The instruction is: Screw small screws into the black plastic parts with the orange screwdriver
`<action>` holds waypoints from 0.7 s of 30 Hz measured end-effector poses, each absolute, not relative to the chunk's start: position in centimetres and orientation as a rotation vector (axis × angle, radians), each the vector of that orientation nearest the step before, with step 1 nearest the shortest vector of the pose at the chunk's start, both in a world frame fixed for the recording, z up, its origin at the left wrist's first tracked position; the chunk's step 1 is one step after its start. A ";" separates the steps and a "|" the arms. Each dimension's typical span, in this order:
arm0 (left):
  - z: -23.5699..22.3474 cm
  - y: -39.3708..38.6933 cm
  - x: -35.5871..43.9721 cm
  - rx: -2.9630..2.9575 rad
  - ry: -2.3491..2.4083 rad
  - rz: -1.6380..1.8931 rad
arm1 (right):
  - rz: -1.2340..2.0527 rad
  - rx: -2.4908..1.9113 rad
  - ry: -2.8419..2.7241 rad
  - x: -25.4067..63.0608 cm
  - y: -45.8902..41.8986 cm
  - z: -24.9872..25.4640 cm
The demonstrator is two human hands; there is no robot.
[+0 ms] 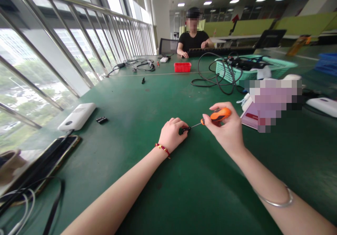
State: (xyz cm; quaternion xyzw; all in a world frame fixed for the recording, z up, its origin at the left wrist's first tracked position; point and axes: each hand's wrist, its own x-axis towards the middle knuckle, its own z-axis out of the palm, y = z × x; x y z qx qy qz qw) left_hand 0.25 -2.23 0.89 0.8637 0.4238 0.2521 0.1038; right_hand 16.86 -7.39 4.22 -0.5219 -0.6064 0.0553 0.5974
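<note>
Over the middle of the green table (147, 171), my left hand (172, 133) is closed on a small black part (186, 129), pinching it near the tabletop. My fingers cover much of the part, so its exact kind does not show. To the right, my right hand (229, 133) grips a screwdriver (220, 114) with an orange and black handle, fingers wrapped around it. Its thin metal shaft slants down to the left, and the tip meets the black part. Another small black piece (101, 120) lies apart on the left.
A white power bank (77, 116) and a phone (52, 164) with cables lie at left, by the railing. Farther back are a red bin (182, 67), a small black piece (143, 80) and a teal basket (229, 72) of cables. A person (195, 40) sits across the table.
</note>
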 end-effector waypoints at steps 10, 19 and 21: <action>1.0 -2.3 0.3 2.557 1.258 0.736 | 0.149 -1.253 -1.438 17.1 -7.5 4.4; 1.0 -2.3 0.3 2.558 1.262 0.731 | 0.224 -1.191 -1.414 16.8 -7.5 4.6; 1.0 -2.3 0.3 2.560 1.260 0.727 | 0.211 -1.178 -1.424 16.8 -7.4 4.5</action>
